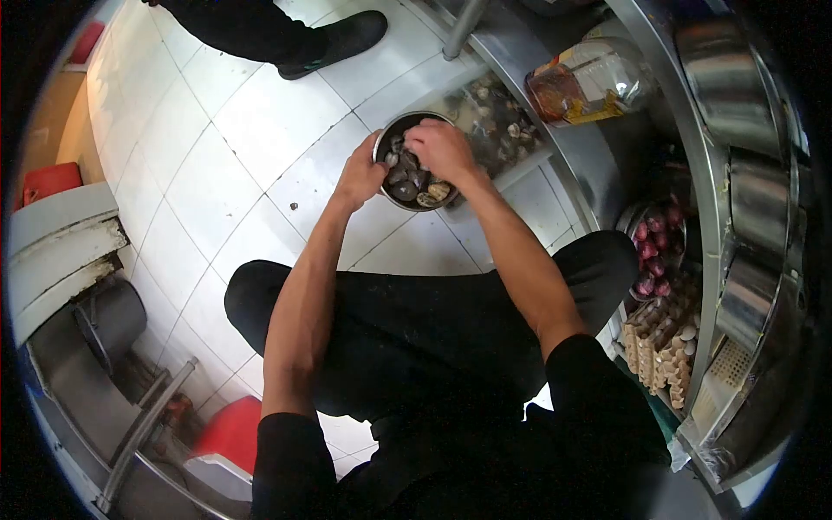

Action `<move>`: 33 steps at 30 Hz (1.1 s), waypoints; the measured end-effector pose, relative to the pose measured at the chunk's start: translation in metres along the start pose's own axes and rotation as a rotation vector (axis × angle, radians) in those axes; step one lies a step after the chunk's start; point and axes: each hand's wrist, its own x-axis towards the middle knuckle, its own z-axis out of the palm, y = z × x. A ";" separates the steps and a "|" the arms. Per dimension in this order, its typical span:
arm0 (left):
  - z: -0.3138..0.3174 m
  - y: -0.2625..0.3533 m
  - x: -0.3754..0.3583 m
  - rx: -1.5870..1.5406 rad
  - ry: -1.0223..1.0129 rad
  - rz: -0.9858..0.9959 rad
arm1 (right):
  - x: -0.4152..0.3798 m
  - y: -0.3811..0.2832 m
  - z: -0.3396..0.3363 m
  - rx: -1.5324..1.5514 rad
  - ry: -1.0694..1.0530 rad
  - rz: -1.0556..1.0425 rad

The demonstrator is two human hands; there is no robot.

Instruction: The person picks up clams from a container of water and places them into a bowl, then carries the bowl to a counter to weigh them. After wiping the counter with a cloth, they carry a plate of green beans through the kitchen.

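A round metal bowl (pixel 381 144) with a pale rim holds several dark clams (pixel 406 190) and a few lighter, brownish ones. My left hand (pixel 361 171) grips the bowl's left side, thumb at the rim. Over the bowl's upper right, my right hand (pixel 442 147) reaches in with curled fingers among the clams; its fingertips are partly hidden, so what they hold does not show. Just right of the bowl, a clear plastic tub (pixel 511 178) contains cloudy water and many more shells.
A steel shelf (pixel 572 165) runs along the right with a large plastic bottle (pixel 589 82), red onions (pixel 652 247) and egg cartons (pixel 663 347). Another person's shoe (pixel 347 42) stands on the white tiles ahead. A red-lidded box (pixel 230 438) sits at lower left.
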 end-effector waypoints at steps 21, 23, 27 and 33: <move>0.009 0.019 0.002 -0.154 -0.064 -0.013 | -0.032 0.013 -0.067 1.292 0.050 0.678; 0.010 0.019 0.002 -0.114 -0.065 -0.005 | -0.032 0.009 -0.062 1.313 0.053 0.684; 0.011 0.021 -0.001 -0.132 -0.067 -0.023 | -0.033 0.011 -0.050 1.340 0.077 0.651; 0.009 0.024 -0.006 -0.099 -0.004 -0.044 | -0.039 0.016 -0.071 1.480 0.140 0.574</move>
